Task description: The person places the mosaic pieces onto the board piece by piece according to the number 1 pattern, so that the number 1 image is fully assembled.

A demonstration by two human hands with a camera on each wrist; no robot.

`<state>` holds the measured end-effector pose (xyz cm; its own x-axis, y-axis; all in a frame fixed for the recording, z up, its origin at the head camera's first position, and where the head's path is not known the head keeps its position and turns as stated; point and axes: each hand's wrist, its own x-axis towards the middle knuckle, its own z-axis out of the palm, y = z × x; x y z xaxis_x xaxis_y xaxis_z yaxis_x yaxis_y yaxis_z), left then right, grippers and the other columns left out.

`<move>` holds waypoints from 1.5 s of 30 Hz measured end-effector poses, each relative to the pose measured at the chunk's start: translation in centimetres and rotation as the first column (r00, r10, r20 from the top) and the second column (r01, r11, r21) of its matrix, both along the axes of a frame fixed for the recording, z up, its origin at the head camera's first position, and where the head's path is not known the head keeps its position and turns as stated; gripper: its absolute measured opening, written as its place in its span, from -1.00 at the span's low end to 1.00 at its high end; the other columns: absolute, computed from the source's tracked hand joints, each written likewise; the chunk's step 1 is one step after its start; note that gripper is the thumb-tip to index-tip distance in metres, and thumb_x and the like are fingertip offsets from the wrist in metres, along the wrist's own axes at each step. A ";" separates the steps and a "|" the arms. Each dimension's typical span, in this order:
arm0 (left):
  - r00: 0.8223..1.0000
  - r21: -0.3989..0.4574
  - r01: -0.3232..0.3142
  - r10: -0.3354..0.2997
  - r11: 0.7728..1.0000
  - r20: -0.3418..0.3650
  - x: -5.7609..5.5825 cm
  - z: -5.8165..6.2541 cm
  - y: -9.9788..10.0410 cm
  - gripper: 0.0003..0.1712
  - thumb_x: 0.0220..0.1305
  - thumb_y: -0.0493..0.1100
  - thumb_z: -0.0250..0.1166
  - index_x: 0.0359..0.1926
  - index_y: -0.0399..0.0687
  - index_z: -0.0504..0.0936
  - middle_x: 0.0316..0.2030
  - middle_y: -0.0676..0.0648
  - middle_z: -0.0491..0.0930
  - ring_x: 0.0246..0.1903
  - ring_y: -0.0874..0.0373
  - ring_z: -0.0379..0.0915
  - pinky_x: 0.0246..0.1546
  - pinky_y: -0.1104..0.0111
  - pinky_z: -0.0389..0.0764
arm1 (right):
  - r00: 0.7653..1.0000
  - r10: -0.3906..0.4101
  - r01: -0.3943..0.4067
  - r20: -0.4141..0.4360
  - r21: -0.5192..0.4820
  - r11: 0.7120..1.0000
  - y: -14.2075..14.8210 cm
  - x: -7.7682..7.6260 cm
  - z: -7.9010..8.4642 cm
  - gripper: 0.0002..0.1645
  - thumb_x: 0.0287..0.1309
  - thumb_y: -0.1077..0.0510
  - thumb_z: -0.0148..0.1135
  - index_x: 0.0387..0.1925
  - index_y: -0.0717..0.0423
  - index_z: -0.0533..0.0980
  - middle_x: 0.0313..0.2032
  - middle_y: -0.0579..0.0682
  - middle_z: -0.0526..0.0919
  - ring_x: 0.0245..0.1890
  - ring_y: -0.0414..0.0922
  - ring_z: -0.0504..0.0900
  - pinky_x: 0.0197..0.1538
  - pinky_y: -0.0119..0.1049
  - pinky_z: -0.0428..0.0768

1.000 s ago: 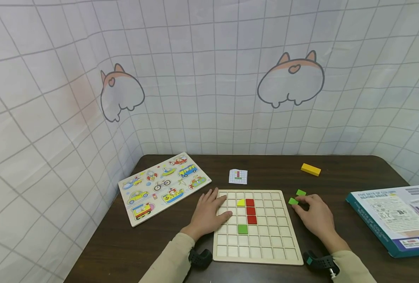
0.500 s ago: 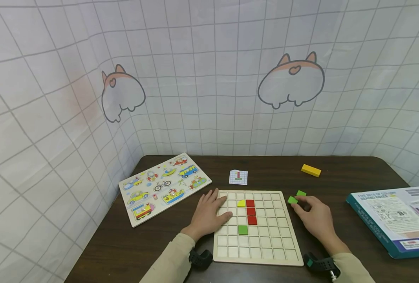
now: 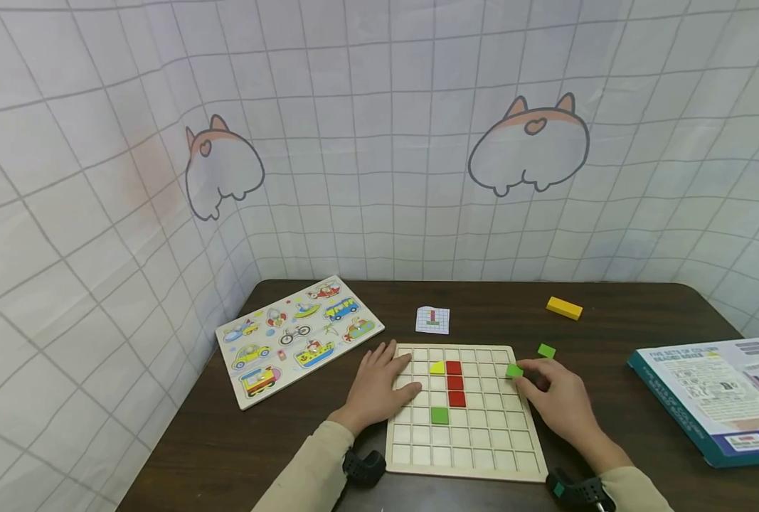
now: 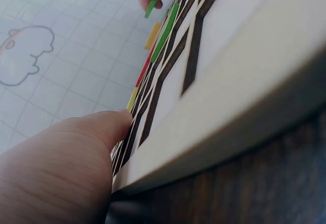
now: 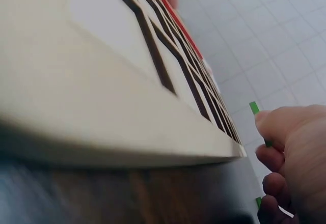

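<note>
In the head view a wooden grid board [image 3: 481, 441] lies on the table. Set in its cells are one yellow piece [image 3: 437, 368], three red tiles [image 3: 455, 382] in a column and a green tile [image 3: 439, 415]. My left hand [image 3: 375, 387] rests spread on the board's left edge, thumb and fingers straight. Between thumb and fingers my right hand [image 3: 561, 398] pinches a second green tile [image 3: 514, 371], held over the board's right edge; the right wrist view shows this tile [image 5: 254, 107] raised off the board. Another green tile [image 3: 546, 350] lies on the table just beyond that hand.
Above the board lies a small pattern card [image 3: 432, 320]. A vehicle picture board [image 3: 299, 341] sits at the left, a yellow bar [image 3: 564, 308] at the back right. The teal-edged box [image 3: 715, 398] occupies the right side. A grid-patterned curtain [image 3: 366, 142] hangs behind the table.
My right hand has picked up one of the two green tiles beside the board and carried it left, over the board's edge. The left hand has stayed in place.
</note>
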<state>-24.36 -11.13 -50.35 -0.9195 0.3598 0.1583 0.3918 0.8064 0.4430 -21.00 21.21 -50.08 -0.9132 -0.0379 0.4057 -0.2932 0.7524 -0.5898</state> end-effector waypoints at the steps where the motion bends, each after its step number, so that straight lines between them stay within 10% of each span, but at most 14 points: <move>1: 1.000 -0.001 -0.001 0.001 1.000 0.002 0.0 0.0 0.0 -0.28 0.32 0.26 0.17 0.38 0.03 0.40 0.48 -0.20 0.08 0.49 -0.11 -0.13 0.46 -0.03 -0.12 | 1.000 0.007 -0.007 0.004 -0.004 1.000 -0.1 0.1 0.0 -0.66 0.19 0.11 0.36 0.01 0.09 0.63 -0.15 -0.02 0.60 -0.50 -0.25 0.33 -0.51 -0.35 0.30; 31: 0.999 0.016 -0.041 0.041 0.999 0.031 0.0 0.0 0.3 -0.24 0.29 0.26 0.21 0.39 -0.01 0.40 0.48 -0.18 0.07 0.49 -0.08 -0.13 0.47 0.02 -0.13 | 0.956 0.281 -0.266 0.083 -0.154 0.952 -5.8 1.8 0.7 -0.76 0.04 0.15 0.48 -0.21 -0.16 0.67 -0.43 -0.26 0.48 -0.49 -0.25 0.39 -0.47 -0.40 0.37; 45: 0.999 0.015 -0.030 0.029 0.999 0.015 0.1 0.2 0.3 -0.26 0.32 0.25 0.19 0.39 -0.02 0.40 0.48 -0.20 0.08 0.49 -0.11 -0.12 0.47 -0.01 -0.13 | 0.936 0.335 -0.323 0.105 -0.121 0.939 -6.3 2.0 0.5 -0.75 -0.01 0.11 0.52 -0.24 -0.20 0.68 -0.27 -0.31 0.62 -0.35 -0.27 0.50 -0.26 -0.42 0.53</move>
